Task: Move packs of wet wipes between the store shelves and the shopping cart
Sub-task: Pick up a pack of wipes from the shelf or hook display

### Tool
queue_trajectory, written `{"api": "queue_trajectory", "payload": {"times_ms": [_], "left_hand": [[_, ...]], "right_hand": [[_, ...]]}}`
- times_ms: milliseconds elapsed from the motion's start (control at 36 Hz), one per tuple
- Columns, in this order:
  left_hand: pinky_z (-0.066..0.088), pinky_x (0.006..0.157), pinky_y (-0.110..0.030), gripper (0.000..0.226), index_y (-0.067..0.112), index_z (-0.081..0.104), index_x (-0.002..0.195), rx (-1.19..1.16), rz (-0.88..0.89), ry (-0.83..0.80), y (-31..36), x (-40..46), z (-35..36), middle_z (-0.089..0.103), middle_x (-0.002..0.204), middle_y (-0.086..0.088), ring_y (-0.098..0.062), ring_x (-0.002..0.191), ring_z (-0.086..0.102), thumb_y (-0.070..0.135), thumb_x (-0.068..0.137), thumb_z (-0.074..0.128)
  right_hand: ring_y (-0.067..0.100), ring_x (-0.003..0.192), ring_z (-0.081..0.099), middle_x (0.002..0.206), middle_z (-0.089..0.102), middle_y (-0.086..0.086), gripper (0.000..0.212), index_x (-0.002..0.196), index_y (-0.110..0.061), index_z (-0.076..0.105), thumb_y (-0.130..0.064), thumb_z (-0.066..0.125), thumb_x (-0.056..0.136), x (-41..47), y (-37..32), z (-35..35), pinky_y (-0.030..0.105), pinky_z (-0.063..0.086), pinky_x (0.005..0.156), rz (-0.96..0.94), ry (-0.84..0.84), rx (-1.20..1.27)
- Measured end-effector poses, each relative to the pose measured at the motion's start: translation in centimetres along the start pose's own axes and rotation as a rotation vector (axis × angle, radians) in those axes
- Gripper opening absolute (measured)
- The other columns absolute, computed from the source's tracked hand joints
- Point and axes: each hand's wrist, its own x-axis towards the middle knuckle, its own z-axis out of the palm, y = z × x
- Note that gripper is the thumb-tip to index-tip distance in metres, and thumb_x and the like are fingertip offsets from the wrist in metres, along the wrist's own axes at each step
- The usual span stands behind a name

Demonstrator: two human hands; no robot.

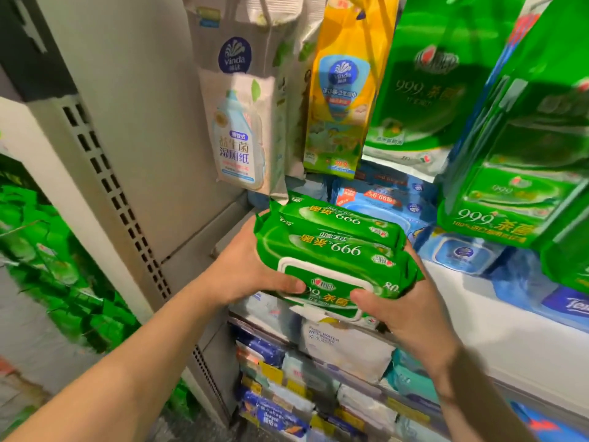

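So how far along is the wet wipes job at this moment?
Nothing shows as finished: no cart is in view. In hand: the left hand and right hand together grip a green bundle of wipes packs, held in front of the shelf beside the blue packs. Whether it is going onto the shelf or coming off it cannot be told. Left: setting this bundle down at its destination.

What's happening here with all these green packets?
A person stands at a store shelf holding a green bundle of wet wipes with both hands. The left hand grips its left end and the right hand its right end, thumbs on the white flip lid. More wipes hang above and lie on the shelves around. No cart is in view.
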Motion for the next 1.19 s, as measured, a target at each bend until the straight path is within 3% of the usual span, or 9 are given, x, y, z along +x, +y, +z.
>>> {"api": "queue_trajectory", "payload": {"times_ms": [83,194,306,500,583,722,917,1083,1194], "left_hand": [[0.048,0.106,-0.059,0.1,-0.003,0.048,0.139,-0.047,0.003,0.065,0.1,-1.8,1.0,0.067,0.132,-0.017,-0.036,0.123,0.063,0.008,0.053,0.098],[0.051,0.105,-0.052,0.092,-0.004,0.052,0.135,-0.057,0.033,0.176,0.9,-5.0,2.0,0.068,0.129,-0.016,-0.032,0.121,0.065,0.005,0.054,0.096],[0.053,0.102,-0.045,0.08,0.0,0.057,0.131,-0.086,0.043,0.262,1.7,-8.6,1.8,0.07,0.126,-0.015,-0.032,0.118,0.067,-0.008,0.058,0.089],[0.052,0.103,-0.056,0.084,0.006,0.06,0.131,-0.098,-0.001,0.506,2.5,-16.2,-1.1,0.072,0.124,-0.012,-0.033,0.117,0.068,0.015,0.055,0.095],[0.051,0.103,-0.058,0.092,0.005,0.057,0.134,-0.131,-0.037,0.599,2.3,-20.3,-2.9,0.071,0.126,-0.014,-0.034,0.118,0.067,0.019,0.051,0.096],[0.052,0.101,-0.06,0.1,0.004,0.055,0.134,-0.18,-0.096,0.726,1.6,-28.4,-6.2,0.071,0.124,-0.014,-0.035,0.116,0.068,0.026,0.048,0.1],[0.054,0.097,-0.059,0.105,0.011,0.052,0.138,-0.203,-0.189,0.924,0.2,-42.3,-11.0,0.07,0.128,-0.013,-0.034,0.116,0.068,0.035,0.049,0.103],[0.057,0.095,-0.053,0.092,0.013,0.056,0.134,-0.236,-0.286,1.057,-0.8,-53.1,-13.8,0.073,0.122,-0.008,-0.029,0.111,0.071,0.028,0.053,0.098],[0.056,0.097,-0.053,0.096,0.013,0.058,0.133,-0.258,-0.351,1.133,-1.7,-58.6,-15.2,0.073,0.122,-0.008,-0.029,0.111,0.072,0.032,0.05,0.102]], "right_hand": [[0.013,0.094,0.075,0.108,0.077,-0.004,0.085,0.128,-0.02,0.057,0.004,0.087,0.053,-0.5,-0.3,-0.8,0.022,0.059,0.072,-0.03,-0.044,0.037],[0.016,0.091,0.076,0.107,0.078,-0.001,0.095,0.128,-0.018,0.059,0.004,0.096,0.043,-1.2,-1.3,-1.0,0.026,0.061,0.073,-0.045,-0.12,0.047],[0.015,0.082,0.077,0.096,0.079,-0.003,0.077,0.11,-0.019,0.066,-0.001,0.097,0.042,-1.7,-2.1,0.1,0.027,0.061,0.067,-0.062,-0.228,0.053],[0.011,0.077,0.076,0.09,0.08,-0.005,0.068,0.112,-0.008,0.066,0.0,0.083,0.047,-2.9,-4.2,6.3,0.023,0.059,0.064,-0.084,-0.457,0.138],[0.013,0.077,0.077,0.09,0.08,-0.003,0.09,0.112,-0.007,0.064,-0.017,0.098,0.029,-4.2,-5.1,10.3,0.024,0.06,0.063,-0.068,-0.563,0.165],[0.022,0.086,0.077,0.099,0.079,0.003,0.092,0.101,-0.023,0.076,-0.052,0.1,0.017,-7.5,-5.2,17.6,0.035,0.063,0.071,0.001,-0.633,0.157],[0.027,0.095,0.076,0.108,0.077,0.011,0.102,0.119,-0.006,0.067,-0.048,0.101,0.033,-14.6,-5.4,29.8,0.036,0.062,0.074,0.047,-0.879,0.149],[0.024,0.085,0.077,0.092,0.08,0.003,0.077,0.089,-0.019,0.078,-0.043,0.096,0.017,-20.5,-3.4,38.9,0.032,0.063,0.068,0.096,-0.976,0.041],[0.03,0.092,0.076,0.098,0.079,0.008,0.078,0.102,-0.011,0.073,-0.038,0.093,0.032,-24.0,-2.9,44.1,0.044,0.062,0.082,0.132,-1.101,0.005]]}}
